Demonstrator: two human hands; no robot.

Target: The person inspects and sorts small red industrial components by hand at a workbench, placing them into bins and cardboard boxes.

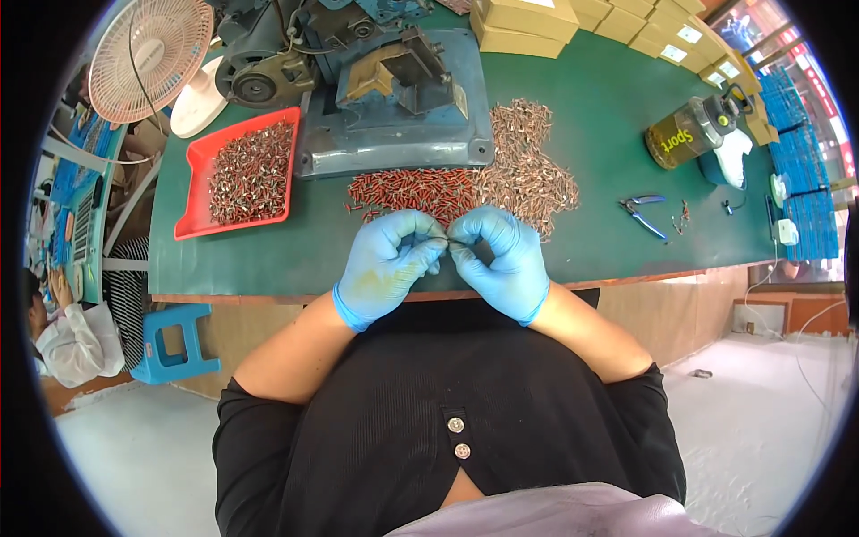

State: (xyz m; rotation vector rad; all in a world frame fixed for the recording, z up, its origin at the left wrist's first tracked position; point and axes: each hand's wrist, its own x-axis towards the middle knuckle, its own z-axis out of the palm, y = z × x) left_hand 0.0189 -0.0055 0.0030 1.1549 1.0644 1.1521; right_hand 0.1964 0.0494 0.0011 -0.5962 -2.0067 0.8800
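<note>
1 tiny dark piece [448, 241], mostly hidden, sits pinched between the closed fingertips of the left hand [386, 270] and right hand [503, 266], both in wrinkled blue gloves [523, 285], before slim red parts [407, 190] and a coppery metallic pile [523, 174]. Yellow lettering marks the translucent bottle [682, 136].

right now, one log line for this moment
left hand: pinching small piece, type unclear; right hand: same piece; beyond: red pieces, copper-coloured pieces; left: tray, filled; right: pliers

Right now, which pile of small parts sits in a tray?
The leftmost pile, in the red tray; the middle pile and right pile lie on the green table.
</note>
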